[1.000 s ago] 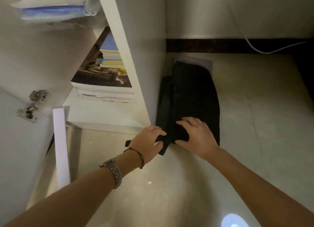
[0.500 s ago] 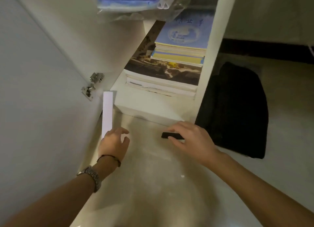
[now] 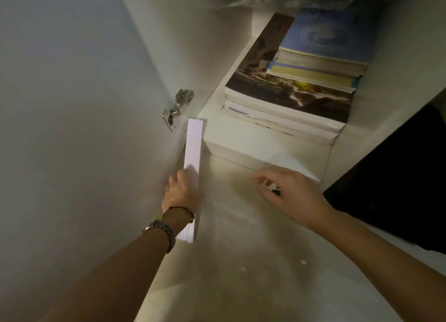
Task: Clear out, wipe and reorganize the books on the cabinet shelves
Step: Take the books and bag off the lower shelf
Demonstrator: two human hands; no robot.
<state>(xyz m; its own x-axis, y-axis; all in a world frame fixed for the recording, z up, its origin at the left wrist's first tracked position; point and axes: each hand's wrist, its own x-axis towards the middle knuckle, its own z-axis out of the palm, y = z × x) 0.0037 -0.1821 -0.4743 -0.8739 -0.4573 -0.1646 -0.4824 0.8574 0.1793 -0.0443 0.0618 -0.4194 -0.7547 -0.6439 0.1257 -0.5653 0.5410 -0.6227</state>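
Left hand now reached onto white book, fingers curled over it, right hand fingers spread above pale floor.

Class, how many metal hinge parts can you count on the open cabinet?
2: one hinge part on the cabinet's side panel, the other hinge part just below-left on the door. Others may be out of frame.

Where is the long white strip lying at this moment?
In the head view, the long white strip lies on the floor at lower left, along the open cabinet door, below the hinge, with the left hand on it.
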